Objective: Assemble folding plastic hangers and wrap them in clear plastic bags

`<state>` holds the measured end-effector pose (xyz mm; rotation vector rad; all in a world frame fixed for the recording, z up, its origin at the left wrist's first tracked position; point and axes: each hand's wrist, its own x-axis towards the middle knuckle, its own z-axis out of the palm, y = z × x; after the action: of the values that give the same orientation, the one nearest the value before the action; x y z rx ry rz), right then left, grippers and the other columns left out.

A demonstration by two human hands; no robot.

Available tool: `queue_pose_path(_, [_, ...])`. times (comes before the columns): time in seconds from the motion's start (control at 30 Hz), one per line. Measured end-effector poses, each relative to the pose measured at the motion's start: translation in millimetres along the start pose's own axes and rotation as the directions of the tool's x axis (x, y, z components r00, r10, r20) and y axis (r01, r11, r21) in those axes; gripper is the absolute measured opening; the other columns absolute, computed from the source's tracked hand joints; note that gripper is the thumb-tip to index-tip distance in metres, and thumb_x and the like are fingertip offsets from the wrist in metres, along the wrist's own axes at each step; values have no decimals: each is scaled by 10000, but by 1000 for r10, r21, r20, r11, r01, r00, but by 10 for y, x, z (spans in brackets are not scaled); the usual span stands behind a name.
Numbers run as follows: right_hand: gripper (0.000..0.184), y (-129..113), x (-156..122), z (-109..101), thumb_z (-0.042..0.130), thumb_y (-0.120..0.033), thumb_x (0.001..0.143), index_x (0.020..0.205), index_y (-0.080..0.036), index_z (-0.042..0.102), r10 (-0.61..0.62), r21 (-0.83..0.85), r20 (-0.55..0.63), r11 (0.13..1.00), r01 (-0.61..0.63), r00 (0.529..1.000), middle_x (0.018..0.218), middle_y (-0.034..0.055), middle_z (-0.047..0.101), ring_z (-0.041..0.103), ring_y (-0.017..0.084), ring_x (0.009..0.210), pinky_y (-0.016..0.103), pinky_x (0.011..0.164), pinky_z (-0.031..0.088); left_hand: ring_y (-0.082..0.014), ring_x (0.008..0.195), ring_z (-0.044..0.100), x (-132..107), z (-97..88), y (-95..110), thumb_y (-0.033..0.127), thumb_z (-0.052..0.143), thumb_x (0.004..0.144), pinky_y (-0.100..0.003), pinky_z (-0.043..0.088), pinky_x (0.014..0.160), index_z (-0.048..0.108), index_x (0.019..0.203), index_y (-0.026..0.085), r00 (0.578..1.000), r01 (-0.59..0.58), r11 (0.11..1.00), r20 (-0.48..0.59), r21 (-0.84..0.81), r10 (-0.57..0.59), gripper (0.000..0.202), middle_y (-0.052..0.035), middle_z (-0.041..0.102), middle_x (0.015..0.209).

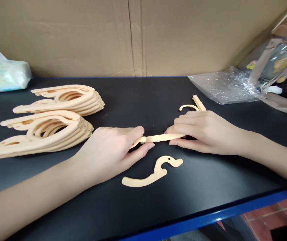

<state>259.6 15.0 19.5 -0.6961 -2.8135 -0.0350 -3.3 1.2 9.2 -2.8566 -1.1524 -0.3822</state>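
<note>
Both hands grip one peach-coloured plastic hanger piece [160, 137] just above the black tabletop [138, 100]. My left hand [110, 150] pinches its left end between thumb and fingers. My right hand [206, 132] covers its right end, and another part of the piece [195, 103] pokes out behind the knuckles. A loose curved hook-shaped piece [151, 172] of the same plastic lies flat just in front of the hands.
Two stacks of the same peach hanger parts [58, 115] lie at the left. A crumpled clear plastic bag [224, 87] and packaged goods [276, 57] sit at the back right. A wrapped pack [2, 75] is at far left. Cardboard [133, 36] walls the back; the table's blue edge [221, 212] runs in front.
</note>
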Motion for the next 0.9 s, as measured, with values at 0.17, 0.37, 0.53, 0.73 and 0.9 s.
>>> queue_pose_path(0.17, [275, -7, 5, -4, 459, -300, 1037, 1026, -152, 690, 11, 1, 17, 1000, -11, 1000, 803, 20, 656, 583, 158, 695, 277, 666, 403, -120, 414, 481, -27, 24, -21, 362, 414, 1005, -241, 199, 447, 363, 690, 224, 1000, -16, 1000, -3, 11, 16, 348, 57, 471, 526])
queue_pose_path(0.37, [277, -8, 9, -17, 448, -299, 1040, 1023, -162, 687, 11, -7, 25, 1000, -11, 1000, 797, 20, 660, 578, 154, 686, 274, 652, 404, -121, 414, 459, -67, 81, -32, 403, 383, 1019, -257, 190, 452, 376, 726, 228, 999, 9, 1000, -50, 10, -9, 340, 59, 470, 532])
queue_pose_path(0.53, [279, 0, 8, -8, 449, -295, 1041, 1028, -152, 688, -4, -12, -2, 1000, 4, 1000, 796, 20, 655, 571, 152, 682, 269, 644, 402, -122, 412, 457, -62, 92, -34, 399, 395, 1016, -254, 190, 450, 375, 733, 229, 999, 16, 1000, -52, 6, -16, 331, 61, 473, 534])
queue_pose_path(0.73, [276, -5, -1, 7, 445, -293, 1045, 1014, -153, 681, -20, -14, -32, 1000, 19, 999, 787, 15, 636, 554, 138, 669, 257, 640, 408, -119, 407, 451, -46, 66, -30, 407, 418, 1008, -244, 188, 446, 363, 715, 229, 999, 2, 1000, -34, 4, -2, 347, 65, 449, 530])
queue_pose_path(0.9, [264, -6, 0, 16, 451, -295, 1046, 1006, -163, 676, -31, -19, -53, 999, 30, 998, 768, 8, 620, 541, 130, 660, 250, 632, 405, -114, 403, 447, -44, 33, -14, 409, 424, 1006, -239, 194, 449, 365, 707, 226, 1000, -1, 1000, -13, -9, 1, 355, 65, 448, 524])
